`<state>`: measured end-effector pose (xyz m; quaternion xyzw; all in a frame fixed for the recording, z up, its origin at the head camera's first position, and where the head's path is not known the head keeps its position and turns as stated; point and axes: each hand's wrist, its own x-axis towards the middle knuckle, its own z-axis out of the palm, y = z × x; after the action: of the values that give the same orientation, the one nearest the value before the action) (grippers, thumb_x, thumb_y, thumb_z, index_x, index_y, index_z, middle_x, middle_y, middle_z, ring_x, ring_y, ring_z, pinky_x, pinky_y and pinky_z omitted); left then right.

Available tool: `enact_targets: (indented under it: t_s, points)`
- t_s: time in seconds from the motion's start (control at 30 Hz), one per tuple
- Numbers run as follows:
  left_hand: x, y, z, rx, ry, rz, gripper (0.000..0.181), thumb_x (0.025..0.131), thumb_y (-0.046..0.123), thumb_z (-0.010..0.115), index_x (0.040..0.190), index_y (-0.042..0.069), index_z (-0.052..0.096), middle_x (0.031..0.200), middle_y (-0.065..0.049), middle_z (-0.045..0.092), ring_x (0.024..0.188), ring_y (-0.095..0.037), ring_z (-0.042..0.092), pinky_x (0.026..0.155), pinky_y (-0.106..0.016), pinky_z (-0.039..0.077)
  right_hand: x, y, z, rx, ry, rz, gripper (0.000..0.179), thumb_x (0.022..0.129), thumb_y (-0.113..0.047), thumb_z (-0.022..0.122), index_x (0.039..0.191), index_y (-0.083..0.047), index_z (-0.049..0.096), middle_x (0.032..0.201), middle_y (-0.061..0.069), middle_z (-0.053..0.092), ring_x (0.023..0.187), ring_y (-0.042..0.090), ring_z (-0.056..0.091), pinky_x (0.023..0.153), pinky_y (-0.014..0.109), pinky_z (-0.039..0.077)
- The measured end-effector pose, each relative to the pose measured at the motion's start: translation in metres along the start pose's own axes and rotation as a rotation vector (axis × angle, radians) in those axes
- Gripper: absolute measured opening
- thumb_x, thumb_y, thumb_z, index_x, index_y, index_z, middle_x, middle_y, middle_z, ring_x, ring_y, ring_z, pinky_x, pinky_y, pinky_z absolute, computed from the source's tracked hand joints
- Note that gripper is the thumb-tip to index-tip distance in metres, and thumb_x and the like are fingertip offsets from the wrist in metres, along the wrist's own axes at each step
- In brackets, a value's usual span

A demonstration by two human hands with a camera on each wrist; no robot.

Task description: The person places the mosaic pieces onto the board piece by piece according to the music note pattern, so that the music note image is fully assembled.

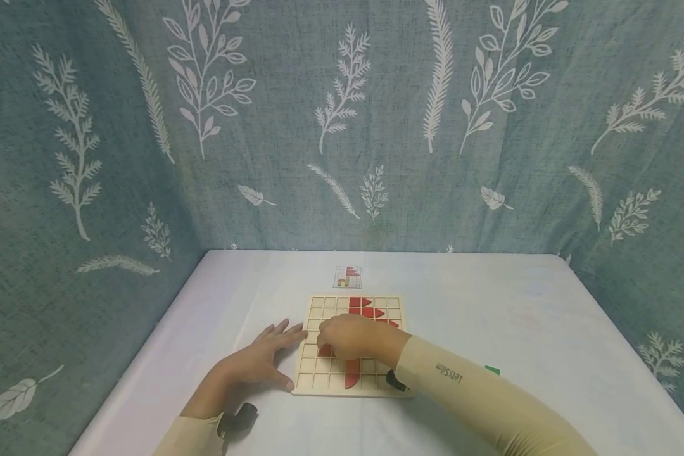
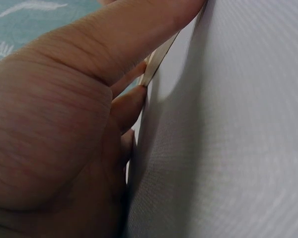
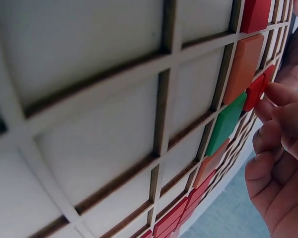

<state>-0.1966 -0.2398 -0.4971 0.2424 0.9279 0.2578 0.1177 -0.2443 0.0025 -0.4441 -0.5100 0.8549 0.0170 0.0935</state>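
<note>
A wooden grid board lies on the table with red tiles set in its squares. My right hand reaches over the middle of it, fingers curled, and hides several squares. In the right wrist view its fingertips pinch a small red tile low at the grid. Beside that sit another red tile, a green tile and an orange tile. My left hand rests spread on the table, fingertips and thumb at the board's left edge.
Behind the board lies a small pattern card with a coloured drawing on a grid. A loose green piece lies to the right, partly behind the right sleeve. A patterned curtain borders the white table at the back and left.
</note>
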Motion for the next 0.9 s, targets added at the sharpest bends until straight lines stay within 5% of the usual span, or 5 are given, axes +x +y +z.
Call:
enact_targets:
  t_s: [0.47,0.63,0.9]
  points:
    - [-0.001,0.002,-0.001,0.008,0.007,-0.005,0.111,0.057,0.059,0.082,0.151,0.019,0.039,0.158,-0.006,0.026,0.147,-0.035,0.003,0.116,-0.056,-0.001,-0.009,0.012,0.001,-0.047,0.028,-0.043,0.023,0.086,-0.005,0.068,0.101,-0.021,0.072,0.082,-0.013,0.051,0.073,0.004,0.049,0.072,0.017,0.048]
    - [-0.001,0.003,-0.001,0.008,0.01,-0.023,0.111,0.057,0.059,0.082,0.151,0.02,0.039,0.159,-0.006,0.025,0.147,-0.035,0.003,0.116,-0.056,-0.001,-0.027,0.022,-0.004,-0.064,0.033,-0.02,0.01,0.093,-0.015,0.064,0.097,-0.021,0.071,0.082,-0.013,0.053,0.073,0.003,0.05,0.069,0.018,0.048]
    - [0.001,0.004,0.001,0.001,0.009,-0.066,0.111,0.055,0.058,0.084,0.15,0.024,0.039,0.159,-0.003,0.026,0.147,-0.033,0.003,0.116,-0.056,0.0,-0.07,0.041,-0.009,-0.087,0.02,0.067,0.02,0.093,-0.016,0.065,0.111,-0.022,0.072,0.104,-0.011,0.064,0.098,0.008,0.062,0.085,0.026,0.053]
